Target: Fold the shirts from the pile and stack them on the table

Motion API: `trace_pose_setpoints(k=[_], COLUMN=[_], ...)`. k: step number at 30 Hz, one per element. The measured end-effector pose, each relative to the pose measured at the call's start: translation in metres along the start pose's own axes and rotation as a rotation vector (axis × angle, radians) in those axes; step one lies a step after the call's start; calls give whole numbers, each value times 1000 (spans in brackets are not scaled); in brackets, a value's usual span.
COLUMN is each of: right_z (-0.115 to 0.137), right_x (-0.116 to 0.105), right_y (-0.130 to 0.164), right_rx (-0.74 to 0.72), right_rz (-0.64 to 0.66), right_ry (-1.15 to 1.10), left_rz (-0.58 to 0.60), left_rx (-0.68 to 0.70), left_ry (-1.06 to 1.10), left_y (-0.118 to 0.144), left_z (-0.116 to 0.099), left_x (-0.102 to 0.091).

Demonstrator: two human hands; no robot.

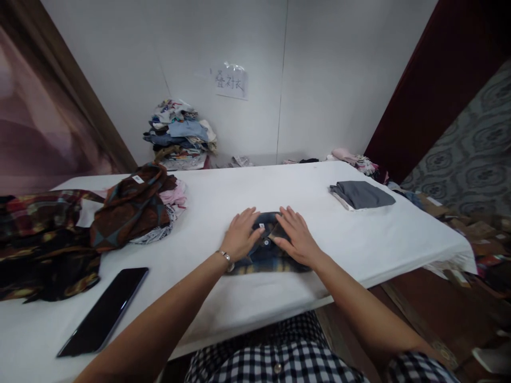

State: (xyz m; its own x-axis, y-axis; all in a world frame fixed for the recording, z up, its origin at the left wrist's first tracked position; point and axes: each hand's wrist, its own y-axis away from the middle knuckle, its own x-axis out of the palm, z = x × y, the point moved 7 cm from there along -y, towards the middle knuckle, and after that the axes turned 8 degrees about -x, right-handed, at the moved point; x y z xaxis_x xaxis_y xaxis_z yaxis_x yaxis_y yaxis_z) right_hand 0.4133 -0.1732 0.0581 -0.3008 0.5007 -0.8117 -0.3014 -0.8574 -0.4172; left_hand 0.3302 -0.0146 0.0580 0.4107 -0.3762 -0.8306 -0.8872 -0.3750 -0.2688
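While a loose heap of clothing takes up the left end of the table covered in white cloth (383, 239), its middle holds a folded dark blue plaid shirt (275, 263) with muted yellow patches. In the heap, a rust-brown garment with blue-grey shapes and a white tag (128, 215) lies nearest the middle, beside pale pink cloth (174, 197); farther left are a red plaid garment (48, 202) and a black garment with golden blotches (48, 260). Closer to the person, a black flat-screened phone (106, 311) lies aslant just beside the left forearm. On the right stands a neatly folded grey garment (365, 194), well apart from the shirt. Beyond the far edge, a tall stack of mixed clothes (181, 130) rises against the white wall (339, 80), which bears a handwritten paper sheet (231, 82).

The shirt lies crosswise beneath both palms, near the table's front edge. The left hand (241, 234), a metal bracelet (225, 257) at its wrist, covers the left part, and the right hand (298, 239) the right part. Fingers are extended and slightly apart, tips at the shirt's far edge; the thumbs point inward, flanking the small white collar label (262, 226). How firmly they press cannot be told.
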Motion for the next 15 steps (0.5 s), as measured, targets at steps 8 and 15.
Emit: trace_pose_setpoints(k=[8, 15], right_z=[-46, -47], right_x=[70, 43], right_y=[11, 10], right_rx=[195, 216], right_rz=[280, 163], right_ry=[-14, -251], left_rz=[320, 233], left_rx=[-57, -112], left_ry=[-160, 95], left_y=[3, 2], left_z=[37, 37], left_x=[70, 45])
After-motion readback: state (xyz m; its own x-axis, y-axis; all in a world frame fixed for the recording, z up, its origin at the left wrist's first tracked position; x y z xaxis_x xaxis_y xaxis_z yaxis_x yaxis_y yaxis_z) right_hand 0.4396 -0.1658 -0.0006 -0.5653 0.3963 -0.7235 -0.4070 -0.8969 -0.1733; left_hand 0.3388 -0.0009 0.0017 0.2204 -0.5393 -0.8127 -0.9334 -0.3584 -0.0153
